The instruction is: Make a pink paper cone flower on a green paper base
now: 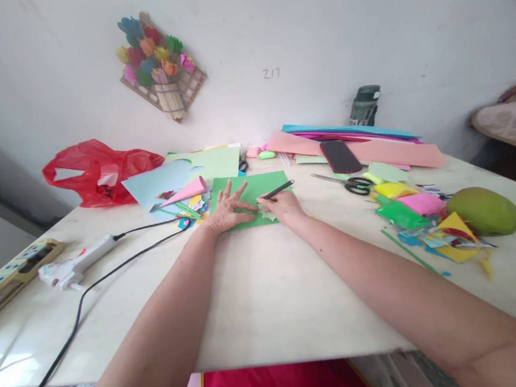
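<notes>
A sheet of green paper (257, 184) lies on the table in front of me. My left hand (229, 210) rests on its left part with the fingers spread. My right hand (282, 206) grips a black pen (280, 188), its tip down near the sheet's middle. Below that tip, a small pale green paper cutout (267, 215) lies on the sheet between my hands, partly covered by them. Whether the pen touches the paper I cannot tell. Left of the sheet are a pink paper cone (187, 191) and small coloured paper scraps (188, 209).
At the left lie a white glue gun (79, 262), its black cable and a power strip (19, 270). A red plastic bag (101, 171) stands behind. To the right are scissors (354, 185), a phone (340, 156), coloured paper (402, 151), clay packs (402, 211) and a green fruit (484, 211).
</notes>
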A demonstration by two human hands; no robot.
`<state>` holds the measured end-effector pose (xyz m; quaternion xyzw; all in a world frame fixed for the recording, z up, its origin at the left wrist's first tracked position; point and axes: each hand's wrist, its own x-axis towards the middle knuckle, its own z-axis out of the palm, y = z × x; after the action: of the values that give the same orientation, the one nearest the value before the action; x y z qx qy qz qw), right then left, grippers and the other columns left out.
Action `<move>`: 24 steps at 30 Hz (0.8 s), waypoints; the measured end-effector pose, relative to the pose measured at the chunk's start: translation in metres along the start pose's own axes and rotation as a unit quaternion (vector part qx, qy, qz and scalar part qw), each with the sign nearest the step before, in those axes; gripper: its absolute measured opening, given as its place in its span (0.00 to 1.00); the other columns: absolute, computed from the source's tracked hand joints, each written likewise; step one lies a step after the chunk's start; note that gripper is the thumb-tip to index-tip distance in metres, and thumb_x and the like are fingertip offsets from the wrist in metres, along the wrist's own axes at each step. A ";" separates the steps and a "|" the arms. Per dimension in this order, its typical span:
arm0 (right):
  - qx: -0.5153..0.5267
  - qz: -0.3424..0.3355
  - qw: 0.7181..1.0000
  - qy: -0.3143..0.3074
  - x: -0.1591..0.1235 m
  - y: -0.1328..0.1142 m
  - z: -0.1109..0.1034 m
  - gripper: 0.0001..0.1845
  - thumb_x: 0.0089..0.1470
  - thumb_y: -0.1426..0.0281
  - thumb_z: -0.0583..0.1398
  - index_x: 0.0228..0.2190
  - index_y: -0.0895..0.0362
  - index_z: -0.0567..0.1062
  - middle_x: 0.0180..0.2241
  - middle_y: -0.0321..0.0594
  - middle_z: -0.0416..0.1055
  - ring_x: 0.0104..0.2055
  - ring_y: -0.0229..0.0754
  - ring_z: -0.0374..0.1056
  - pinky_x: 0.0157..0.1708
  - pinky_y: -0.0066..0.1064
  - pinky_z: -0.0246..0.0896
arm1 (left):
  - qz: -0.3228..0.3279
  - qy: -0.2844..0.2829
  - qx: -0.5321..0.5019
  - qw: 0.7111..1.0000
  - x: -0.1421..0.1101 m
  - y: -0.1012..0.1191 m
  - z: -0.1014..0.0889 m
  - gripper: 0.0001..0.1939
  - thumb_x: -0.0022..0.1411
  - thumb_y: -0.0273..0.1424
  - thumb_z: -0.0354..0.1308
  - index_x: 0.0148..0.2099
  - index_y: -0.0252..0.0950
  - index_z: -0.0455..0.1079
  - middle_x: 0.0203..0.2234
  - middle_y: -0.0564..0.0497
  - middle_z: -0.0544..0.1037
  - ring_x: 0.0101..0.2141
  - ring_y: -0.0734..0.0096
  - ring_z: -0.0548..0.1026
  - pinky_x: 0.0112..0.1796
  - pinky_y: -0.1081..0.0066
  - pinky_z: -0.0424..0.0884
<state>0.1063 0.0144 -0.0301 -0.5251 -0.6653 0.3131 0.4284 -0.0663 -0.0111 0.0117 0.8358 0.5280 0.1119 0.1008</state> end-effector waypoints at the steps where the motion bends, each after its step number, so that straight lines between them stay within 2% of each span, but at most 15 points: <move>1: -0.004 -0.003 1.000 0.000 0.000 0.000 0.000 0.14 0.45 0.61 0.60 0.31 0.57 0.78 0.25 0.39 0.75 0.26 0.37 0.72 0.23 0.22 0.62 | 0.004 -0.002 0.002 1.000 0.000 0.000 0.001 0.18 0.51 0.44 0.53 0.44 0.49 0.71 0.61 0.64 0.41 0.60 0.55 0.29 0.55 0.51 0.29; 12: -0.031 -0.012 0.999 0.003 0.003 0.005 0.002 0.13 0.45 0.61 0.60 0.30 0.55 0.78 0.27 0.39 0.76 0.30 0.39 0.72 0.28 0.24 0.64 | 0.004 -0.013 0.003 1.000 0.001 -0.001 0.001 0.18 0.51 0.44 0.52 0.45 0.50 0.70 0.61 0.65 0.40 0.60 0.56 0.31 0.56 0.52 0.30; 24: -0.045 -0.008 0.999 0.016 0.000 0.003 0.001 0.13 0.45 0.62 0.59 0.30 0.57 0.78 0.25 0.40 0.75 0.30 0.40 0.72 0.26 0.24 0.64 | 0.005 -0.018 -0.011 1.000 0.001 -0.002 0.001 0.18 0.52 0.44 0.52 0.45 0.51 0.70 0.61 0.65 0.41 0.60 0.56 0.32 0.55 0.52 0.29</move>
<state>0.1069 0.0155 -0.0325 -0.5433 -0.6760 0.2707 0.4178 -0.0669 -0.0093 0.0108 0.8391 0.5207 0.1032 0.1189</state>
